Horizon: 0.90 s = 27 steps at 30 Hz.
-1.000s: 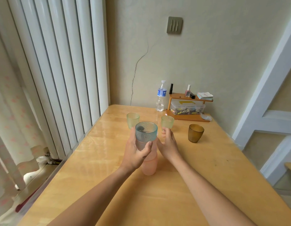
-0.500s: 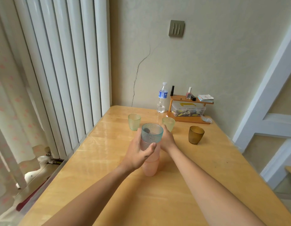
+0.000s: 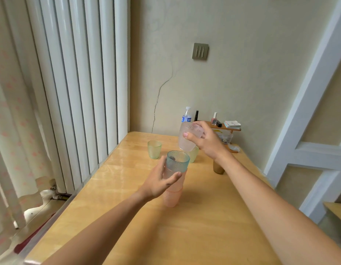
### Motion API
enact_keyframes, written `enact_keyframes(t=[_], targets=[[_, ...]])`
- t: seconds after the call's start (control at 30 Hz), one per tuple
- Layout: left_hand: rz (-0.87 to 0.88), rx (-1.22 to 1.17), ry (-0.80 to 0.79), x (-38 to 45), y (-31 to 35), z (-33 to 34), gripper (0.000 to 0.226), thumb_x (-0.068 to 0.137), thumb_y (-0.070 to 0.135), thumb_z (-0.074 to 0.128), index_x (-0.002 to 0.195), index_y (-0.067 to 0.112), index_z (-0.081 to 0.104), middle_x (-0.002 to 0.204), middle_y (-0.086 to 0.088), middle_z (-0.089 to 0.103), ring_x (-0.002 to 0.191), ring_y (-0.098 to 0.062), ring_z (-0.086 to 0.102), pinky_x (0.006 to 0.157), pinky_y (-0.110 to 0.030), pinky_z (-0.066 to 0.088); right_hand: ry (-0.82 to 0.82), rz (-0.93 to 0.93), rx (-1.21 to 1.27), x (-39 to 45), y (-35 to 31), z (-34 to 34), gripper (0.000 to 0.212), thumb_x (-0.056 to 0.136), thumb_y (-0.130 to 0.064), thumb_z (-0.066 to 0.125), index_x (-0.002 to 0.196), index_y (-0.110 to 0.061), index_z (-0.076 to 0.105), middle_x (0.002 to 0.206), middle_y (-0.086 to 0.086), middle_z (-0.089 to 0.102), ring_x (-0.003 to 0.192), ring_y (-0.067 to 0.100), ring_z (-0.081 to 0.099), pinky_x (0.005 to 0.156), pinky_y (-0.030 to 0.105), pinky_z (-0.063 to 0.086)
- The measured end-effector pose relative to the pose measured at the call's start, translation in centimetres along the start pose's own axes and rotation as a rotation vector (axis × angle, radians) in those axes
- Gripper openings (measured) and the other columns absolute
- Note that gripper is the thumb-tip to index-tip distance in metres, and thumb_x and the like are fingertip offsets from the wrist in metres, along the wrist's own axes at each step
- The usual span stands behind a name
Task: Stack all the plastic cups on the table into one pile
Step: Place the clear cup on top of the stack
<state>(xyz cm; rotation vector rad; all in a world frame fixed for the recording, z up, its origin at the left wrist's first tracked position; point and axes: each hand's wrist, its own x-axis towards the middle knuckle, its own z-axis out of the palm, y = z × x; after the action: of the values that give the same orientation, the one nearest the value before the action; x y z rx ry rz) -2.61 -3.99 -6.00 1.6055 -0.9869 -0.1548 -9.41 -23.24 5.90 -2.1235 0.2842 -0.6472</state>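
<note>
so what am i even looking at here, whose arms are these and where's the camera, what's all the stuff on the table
There is no machine: a person wears one camera on the head, looking forward and down, so the arms are their own. The left hand steadies a pile of nested cups, a teal textured plastic cup on top of peach plastic cups, standing on the light wooden table. The right hand holds a clear frosted plastic cup in the air. A pale green plastic cup stands loose; another green cup and a brown cup are partly hidden. A water bottle and a small wooden shelf stand by the wall.
</note>
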Motion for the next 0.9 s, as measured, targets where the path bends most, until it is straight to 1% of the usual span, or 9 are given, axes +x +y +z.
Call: enact_keyframes(t=[0.1, 0.2, 0.37, 0.5, 0.6, 0.67, 0.73, 0.83, 0.9], targets=[[-0.045, -0.001, -0.051, -0.5, 0.3, 0.0, 0.060, 0.093, 0.038, 0.076, 0.144, 0.027, 0.046, 0.139, 0.014, 0.066, 0.128, 0.001, 0.062, 0.107, -0.025, 0.050, -0.100, -0.042, -0.029, -1.1, -1.1, 0.8, 0.082, 0.062, -0.079, 0.077, 0.130, -0.041, 0.055, 0.139, -0.009, 0.062, 0.128, 0.017, 0.060, 0.108, 0.046, 0.050], [-0.076, -0.001, -0.109, -1.0, 0.1, 0.1, 0.081, 0.087, 0.038, 0.084, 0.149, 0.029, 0.033, 0.140, 0.013, 0.064, 0.128, -0.001, 0.063, 0.107, -0.024, 0.052, -0.178, -0.059, -0.115, -2.3, -1.2, 1.7, 0.079, 0.070, -0.068, 0.078, 0.137, -0.035, 0.052, 0.139, -0.010, 0.060, 0.126, 0.015, 0.059, 0.106, 0.040, 0.050], [-0.148, -0.054, -0.163, -1.7, -1.5, -0.1, 0.107, 0.073, 0.029, 0.096, 0.152, 0.029, 0.023, 0.138, 0.000, 0.066, 0.129, -0.021, 0.066, 0.107, -0.038, 0.056, -0.307, -0.023, -0.084, -3.4, 0.1, 3.0, 0.078, 0.074, -0.056, 0.082, 0.139, -0.030, 0.049, 0.132, -0.013, 0.061, 0.124, 0.006, 0.058, 0.110, 0.037, 0.048], [-0.169, -0.101, -0.129, -2.0, -2.4, 0.2, 0.093, 0.075, 0.014, 0.095, 0.149, 0.026, 0.040, 0.134, -0.002, 0.070, 0.127, -0.022, 0.067, 0.103, -0.031, 0.058, -0.337, -0.003, -0.009, -3.9, 0.8, 3.3, 0.084, 0.076, -0.048, 0.085, 0.145, -0.033, 0.038, 0.142, -0.011, 0.056, 0.131, 0.007, 0.056, 0.113, 0.034, 0.046], [-0.156, -0.094, -0.084, -1.4, -2.8, 0.2, 0.088, 0.073, 0.020, 0.096, 0.145, 0.030, 0.046, 0.133, 0.001, 0.072, 0.126, -0.019, 0.068, 0.106, -0.035, 0.057, -0.349, 0.006, 0.065, -3.8, 0.8, 3.5, 0.092, 0.080, -0.040, 0.084, 0.153, -0.030, 0.029, 0.139, -0.016, 0.053, 0.127, 0.002, 0.054, 0.106, 0.022, 0.045], [-0.154, -0.084, -0.053, -0.7, -3.0, -0.2, 0.082, 0.071, 0.026, 0.097, 0.137, 0.035, 0.049, 0.130, 0.002, 0.073, 0.124, -0.019, 0.069, 0.107, -0.040, 0.056, -0.314, 0.021, 0.137, -3.3, 1.4, 3.5, 0.102, 0.076, -0.053, 0.083, 0.156, -0.032, 0.023, 0.142, -0.011, 0.054, 0.132, 0.007, 0.054, 0.107, 0.025, 0.044], [-0.158, -0.075, -0.026, -0.1, -3.5, -0.7, 0.082, 0.068, 0.030, 0.098, 0.135, 0.033, 0.050, 0.127, 0.001, 0.075, 0.122, -0.020, 0.070, 0.107, -0.043, 0.056, -0.245, 0.057, 0.169, -2.7, 2.7, 3.5, 0.107, 0.068, -0.073, 0.076, 0.154, -0.035, 0.026, 0.143, -0.004, 0.058, 0.135, 0.014, 0.055, 0.114, 0.040, 0.044], [-0.167, -0.046, 0.013, 0.5, -4.3, -1.0, 0.081, 0.068, 0.032, 0.098, 0.134, 0.030, 0.052, 0.124, 0.003, 0.076, 0.118, -0.018, 0.072, 0.105, -0.044, 0.057, -0.149, 0.134, 0.139, -2.3, 5.3, 2.9, 0.096, 0.070, -0.081, 0.068, 0.148, -0.035, 0.036, 0.137, -0.001, 0.060, 0.130, 0.014, 0.057, 0.112, 0.046, 0.046], [-0.177, -0.035, 0.043, 0.6, -4.8, -0.9, 0.078, 0.068, 0.033, 0.097, 0.131, 0.029, 0.053, 0.122, 0.003, 0.076, 0.116, -0.017, 0.072, 0.103, -0.044, 0.057, -0.063, 0.185, 0.088, -2.3, 7.2, 2.5, 0.076, 0.084, -0.063, 0.068, 0.146, -0.029, 0.039, 0.134, 0.001, 0.060, 0.122, 0.014, 0.059, 0.105, 0.037, 0.049]])
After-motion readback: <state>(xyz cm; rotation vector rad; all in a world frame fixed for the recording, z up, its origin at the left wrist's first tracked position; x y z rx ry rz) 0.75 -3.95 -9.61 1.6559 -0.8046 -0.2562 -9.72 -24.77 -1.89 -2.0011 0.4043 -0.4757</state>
